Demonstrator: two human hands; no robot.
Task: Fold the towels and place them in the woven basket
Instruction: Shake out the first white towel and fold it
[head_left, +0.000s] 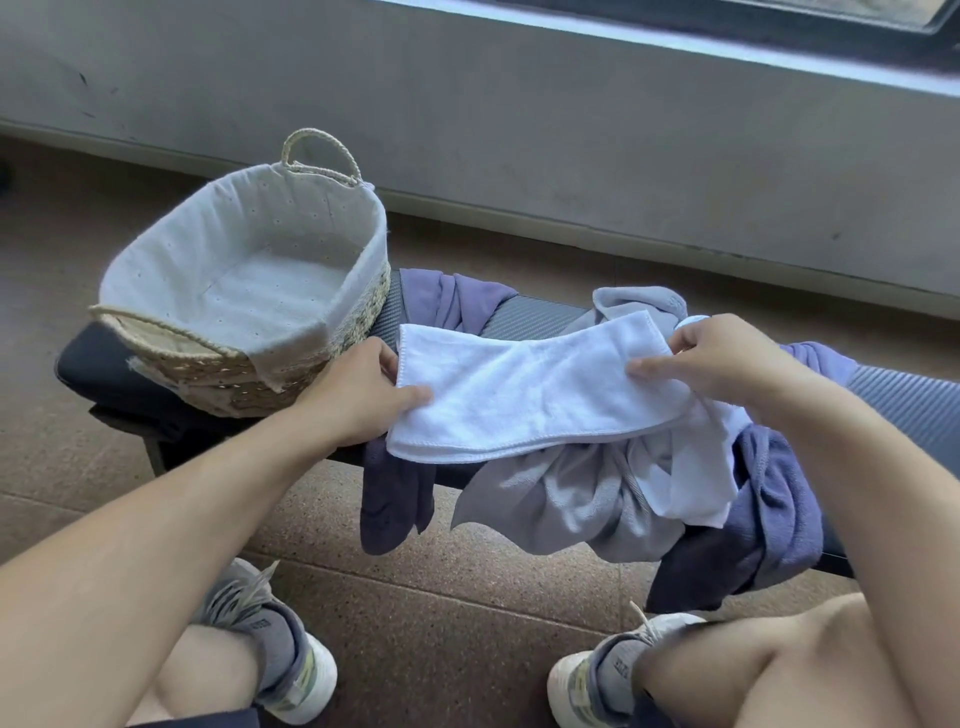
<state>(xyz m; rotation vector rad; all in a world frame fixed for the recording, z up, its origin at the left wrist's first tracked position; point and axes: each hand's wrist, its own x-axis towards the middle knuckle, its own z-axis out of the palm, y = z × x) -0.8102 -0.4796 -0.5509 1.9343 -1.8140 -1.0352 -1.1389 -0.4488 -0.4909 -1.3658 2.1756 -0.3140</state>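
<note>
White terry towel (530, 395), folded into a long band, long axis running left to right, stretched above a dark padded bench (98, 364). Left hand (358, 395) pinches its left end; right hand (722, 358) grips its right end. Lined woven straw basket (156, 343) sits left on the bench. Grey and purple towels (571, 499) heaped beneath.

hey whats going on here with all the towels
A seated person is folding a white towel over a low dark bench, the left hand gripping one end and the right hand pinching the other. It is folded into a long strip. Under it lies an unfolded heap, a grey towel and purple towels, partly hanging off the bench. The lined woven basket at the bench's left end holds no towels yet.
</note>
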